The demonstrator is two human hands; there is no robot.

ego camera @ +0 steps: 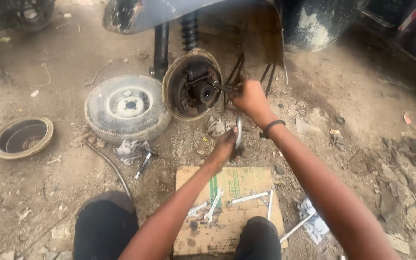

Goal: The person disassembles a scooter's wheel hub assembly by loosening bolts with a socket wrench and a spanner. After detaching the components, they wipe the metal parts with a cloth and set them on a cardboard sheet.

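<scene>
1. While I watch from the head camera, my right hand is raised to the bare wheel hub of the lifted vehicle, fingers wrapped tight around a dark tool whose tip points into the brake parts at the hub's centre.
2. My left hand hangs lower, just below the right one, closed around a curved silvery metal piece that stands nearly upright; I cannot tell exactly what it is.
3. That piece sits between the fingers and rises above them toward the right wrist, which wears a dark band.
4. I judge the hub is exposed because the wheel has been laid flat on the dirt just to its left, touching or nearly touching the hub's rim.
5. A round brake drum lies open side up, well apart to the far left.
6. A flattened cardboard sheet lies between my knees, seemingly to keep the spanners out of the dust and within easy reach of both hands.
7. A crumpled rag and another small tool rest on the ground near the wheel.
8. Both arms reach forward over the cardboard, so the hub work stays straight ahead of me.
</scene>
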